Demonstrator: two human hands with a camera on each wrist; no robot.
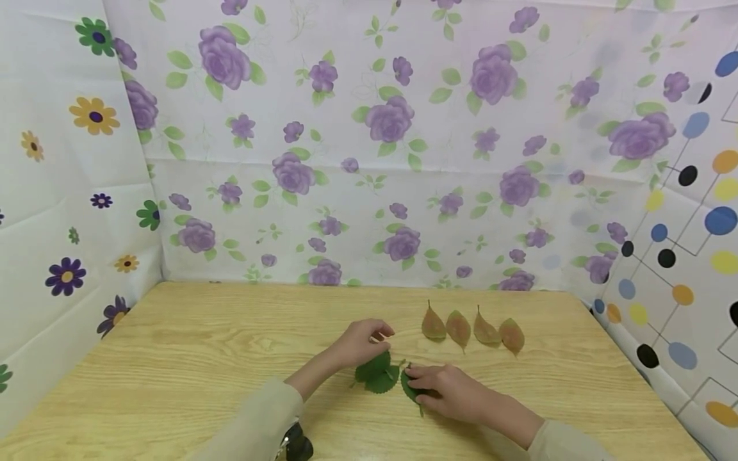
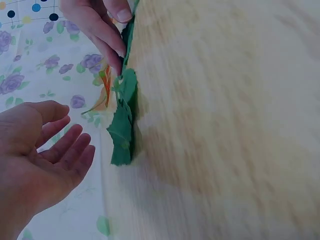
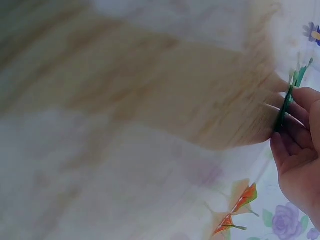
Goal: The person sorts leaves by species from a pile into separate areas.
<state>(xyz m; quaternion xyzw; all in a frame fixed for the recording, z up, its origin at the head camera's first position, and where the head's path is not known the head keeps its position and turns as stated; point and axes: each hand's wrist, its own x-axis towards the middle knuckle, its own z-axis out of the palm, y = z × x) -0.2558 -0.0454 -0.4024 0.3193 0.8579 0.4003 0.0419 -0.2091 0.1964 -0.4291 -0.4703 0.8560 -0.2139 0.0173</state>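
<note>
My right hand (image 1: 452,392) rests its fingertips on a dark green leaf (image 1: 410,385) with toothed edges, lying on the table. The thumb and fingers are spread across it, covering its right part. In the right wrist view that green leaf (image 3: 286,106) shows edge-on under the fingers. Just left of it lies a cluster of overlapping green leaves (image 1: 382,380). My left hand (image 1: 363,342) is above that cluster's far side with loosely bent fingers and nothing in them. The left wrist view shows the left hand (image 2: 47,150) apart from the green leaves (image 2: 121,132).
Several reddish-brown leaves (image 1: 459,329) lie in a row on the wood-grain table (image 1: 230,333), beyond the right hand. A flowered cloth (image 1: 346,211) hangs behind the table. Patterned cloths also flank it. A black object (image 1: 299,443) sits by the left sleeve.
</note>
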